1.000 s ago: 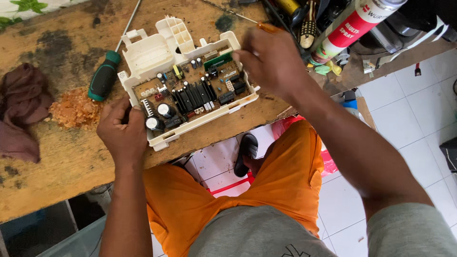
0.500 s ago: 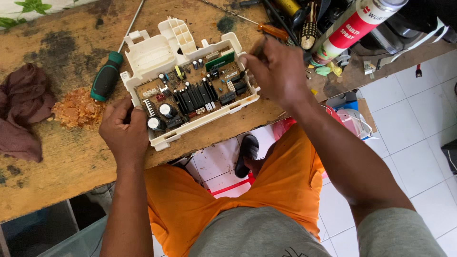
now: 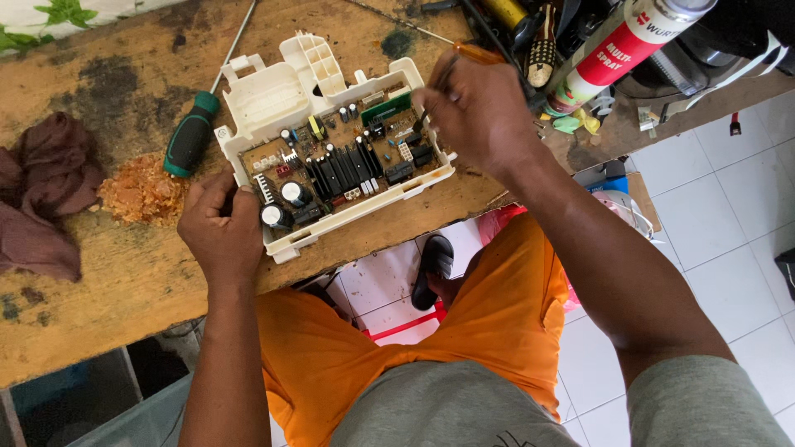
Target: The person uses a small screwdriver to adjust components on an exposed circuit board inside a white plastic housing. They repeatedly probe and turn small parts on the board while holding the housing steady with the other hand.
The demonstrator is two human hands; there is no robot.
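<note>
Cloth (image 3: pixel 41 190): dark brown rag crumpled at the worktop's (image 3: pixel 99 281) left edge.
Screwdriver (image 3: pixel 192 142): green-handled, lying just beside the board's housing.
Left hand (image 3: pixel 222 228): fingers pressed on the housing's near-left corner, steadying it.
Circuit board (image 3: pixel 344 170): in its white housing, mid-worktop.
Right hand (image 3: pixel 479 112): has shifted left onto the board's right end, fingers pinching an orange-handled tool (image 3: pixel 479 55); probing has resumed.

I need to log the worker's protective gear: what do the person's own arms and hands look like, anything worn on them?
Both hands, left hand and right hand, are bare: no gloves, rings, watch or wristband visible. Both forearms are uncovered too. A grey short sleeve shows at the right upper arm; the left arm's sleeve is out of view.
</note>
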